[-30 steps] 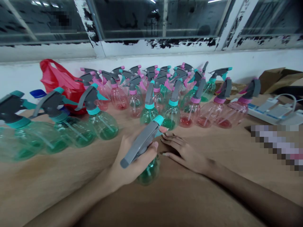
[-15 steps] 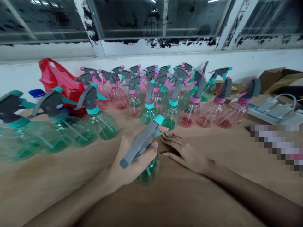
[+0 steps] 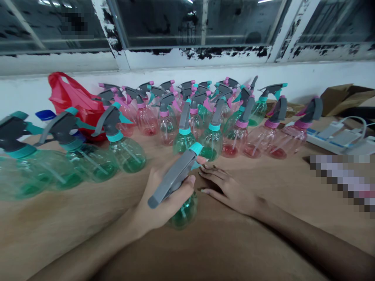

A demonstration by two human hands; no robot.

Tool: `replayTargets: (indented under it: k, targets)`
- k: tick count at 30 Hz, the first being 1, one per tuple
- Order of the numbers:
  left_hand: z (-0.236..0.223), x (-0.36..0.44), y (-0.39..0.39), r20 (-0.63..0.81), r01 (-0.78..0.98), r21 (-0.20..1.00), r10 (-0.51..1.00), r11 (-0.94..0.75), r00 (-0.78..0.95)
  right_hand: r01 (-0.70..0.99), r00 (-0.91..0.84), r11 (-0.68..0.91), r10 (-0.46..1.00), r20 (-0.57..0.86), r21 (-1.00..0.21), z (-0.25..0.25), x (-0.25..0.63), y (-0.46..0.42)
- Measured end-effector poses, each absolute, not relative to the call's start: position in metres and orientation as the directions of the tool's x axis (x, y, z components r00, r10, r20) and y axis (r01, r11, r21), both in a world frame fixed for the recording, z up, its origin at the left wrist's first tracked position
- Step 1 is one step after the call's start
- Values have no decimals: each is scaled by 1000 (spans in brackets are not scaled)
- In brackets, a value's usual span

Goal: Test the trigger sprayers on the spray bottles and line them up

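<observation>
My left hand [image 3: 159,199] is closed round the neck of a green spray bottle [image 3: 185,212]. Its grey head with a turquoise nozzle points away from me, up and to the right, and the bottle's neck is hidden by my fingers. Just right of it, my right hand [image 3: 225,189] lies on the wooden table [image 3: 222,249] with fingers stretched out and nothing in them. Beyond my hands stand a green spray bottle [image 3: 209,146] with a turquoise collar and a pink spray bottle [image 3: 234,142] with a pink collar.
Several green spray bottles [image 3: 127,156] stand at the left. More pink and green ones crowd along the wall, beside a red plastic bag [image 3: 68,97]. At the right are a white power strip [image 3: 331,136], a brown cardboard piece [image 3: 347,97] and a blurred-out patch.
</observation>
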State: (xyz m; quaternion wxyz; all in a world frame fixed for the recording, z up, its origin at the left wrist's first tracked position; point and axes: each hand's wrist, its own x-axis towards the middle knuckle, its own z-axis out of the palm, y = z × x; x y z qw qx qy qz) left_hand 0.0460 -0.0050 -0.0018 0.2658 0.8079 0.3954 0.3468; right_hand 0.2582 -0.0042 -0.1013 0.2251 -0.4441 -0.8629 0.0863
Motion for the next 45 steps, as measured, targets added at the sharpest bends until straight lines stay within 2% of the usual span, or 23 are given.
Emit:
replayTargets:
  k: [5,13,20,27,33,45]
  targets:
    - [-1,46,-5,378,454,683,809,-572,451,716,-499,593,803,325,-369,-104,259,-3]
    - [3,47,-8,284,465,732,844,-497,455,706,-498,595,803,329,-384,-103,259,-4]
    - [2,45,-8,346,479,681,820,-554,456,716,-505,594,804,315,-367,-104,260,-3]
    - [8,46,-6,270,451,736,830,-505,489,716,-500,589,807,313,-375,-104,259,-3]
    - [15,45,-6,302,368,771,806,-521,509,705,-509,594,804,306,-387,-104,260,-2]
    - [5,46,-5,286,473,719,837,-509,466,697,-497,596,802,331,-398,-105,260,-3]
